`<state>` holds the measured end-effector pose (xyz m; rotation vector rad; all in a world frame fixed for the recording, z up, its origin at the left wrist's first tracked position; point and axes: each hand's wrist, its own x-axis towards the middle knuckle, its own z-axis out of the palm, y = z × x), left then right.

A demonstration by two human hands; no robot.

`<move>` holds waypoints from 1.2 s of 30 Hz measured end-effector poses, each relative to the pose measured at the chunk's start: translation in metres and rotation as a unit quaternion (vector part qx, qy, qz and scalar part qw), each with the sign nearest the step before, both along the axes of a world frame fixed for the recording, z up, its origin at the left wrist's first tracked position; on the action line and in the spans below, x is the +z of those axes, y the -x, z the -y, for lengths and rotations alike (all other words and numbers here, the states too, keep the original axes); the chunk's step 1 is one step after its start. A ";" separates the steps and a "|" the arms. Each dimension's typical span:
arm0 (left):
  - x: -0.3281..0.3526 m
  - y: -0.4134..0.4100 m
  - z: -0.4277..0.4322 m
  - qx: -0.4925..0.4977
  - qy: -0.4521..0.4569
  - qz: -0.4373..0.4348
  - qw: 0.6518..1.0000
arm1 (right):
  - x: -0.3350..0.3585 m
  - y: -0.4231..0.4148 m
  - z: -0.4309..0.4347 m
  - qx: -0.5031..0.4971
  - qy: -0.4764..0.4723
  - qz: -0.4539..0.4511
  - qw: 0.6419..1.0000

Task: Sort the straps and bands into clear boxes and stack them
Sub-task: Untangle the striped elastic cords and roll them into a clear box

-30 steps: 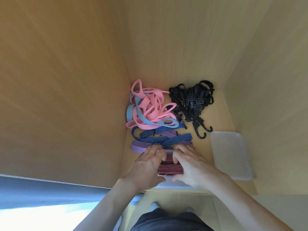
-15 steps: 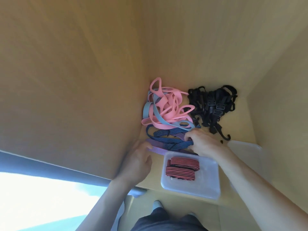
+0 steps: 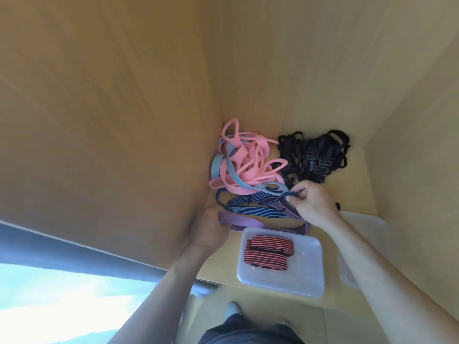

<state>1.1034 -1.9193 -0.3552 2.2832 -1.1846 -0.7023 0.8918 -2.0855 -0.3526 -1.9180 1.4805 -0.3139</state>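
Red stripy bands (image 3: pixel 269 253) lie in the clear box (image 3: pixel 305 274) on the shelf (image 3: pixel 357 192), so 1 kind is done, but the right hand (image 3: pixel 311 206) pinches a blue band (image 3: pixel 248 210), the left hand (image 3: pixel 208 228) grips a purple band (image 3: pixel 236 222), & pink bands (image 3: pixel 246 162) + black straps (image 3: pixel 313 155) aren't boxed yet.

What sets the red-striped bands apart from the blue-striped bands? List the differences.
The red-striped bands lie folded in a compact bundle; the blue-striped bands sprawl in loose loops.
The red-striped bands sit inside the clear box; the blue-striped bands lie on the shelf behind it.
No hand touches the red-striped bands; the right hand pinches the blue-striped bands.
Shared: both are flat and finely striped.
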 end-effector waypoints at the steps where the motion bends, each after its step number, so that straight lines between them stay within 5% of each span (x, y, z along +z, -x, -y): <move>1: 0.006 0.000 0.001 0.008 0.015 -0.013 1.000 | -0.001 0.001 0.001 -0.015 -0.010 0.020 1.000; 12: 0.133 0.012 0.041 0.082 0.156 -0.214 0.961 | -0.022 0.011 0.023 -0.175 -0.098 0.182 0.963; 16: 0.174 0.023 0.059 0.066 0.185 -0.244 0.950 | 0.009 0.014 0.014 -0.160 -0.124 0.193 0.960; 20: 0.215 0.041 0.078 0.031 0.195 -0.253 0.947 | 0.086 0.012 -0.012 0.089 -0.113 0.382 0.913; 23: 0.244 0.056 0.092 0.003 0.211 -0.282 0.936 | 0.128 -0.003 -0.023 0.206 -0.121 0.412 0.879; 26: 0.261 0.064 0.095 -0.051 0.242 -0.308 0.919 | 0.150 -0.024 -0.021 0.107 -0.073 0.394 0.910; 32: 0.240 0.059 0.089 -0.069 0.267 -0.394 0.877 | 0.191 -0.037 -0.008 -0.035 -0.173 0.570 0.802; 36: 0.199 0.050 0.087 -0.069 0.197 -0.357 0.910 | 0.223 -0.039 -0.004 -0.018 -0.192 0.594 0.781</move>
